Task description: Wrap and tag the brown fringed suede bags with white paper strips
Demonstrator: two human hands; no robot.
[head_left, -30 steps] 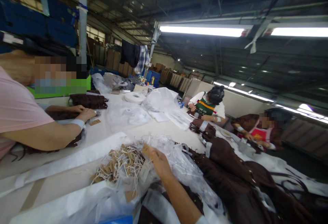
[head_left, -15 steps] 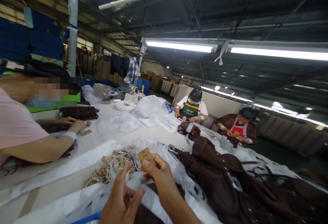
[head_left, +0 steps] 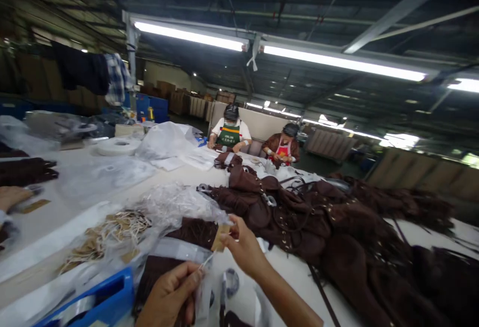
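My right hand point(head_left: 245, 249) pinches a small tan hang tag point(head_left: 220, 238) by its edge. A white string point(head_left: 208, 261) runs down from this tag, and its lower end is between the thumb and fingers of my left hand point(head_left: 174, 289). Beneath my hands lie dark brown bag pieces point(head_left: 155, 269), partly wrapped in white and clear plastic. To the left, a heap of tan tags with white strings point(head_left: 108, 232) rests on plastic. A blue tape dispenser point(head_left: 112, 297) stands close by my left hand.
Brown bags point(head_left: 318, 222) with straps are piled along the right. Crumpled clear plastic point(head_left: 179, 202) lies ahead, with a white tape roll point(head_left: 119, 146) farther back. Another person's hand point(head_left: 14, 197) shows at the left edge. Two people point(head_left: 230, 132) work across the table.
The view has swung right. My left hand, open before, has closed on the tag's string. My right hand still holds the tag, and the blue dispenser shows more fully.
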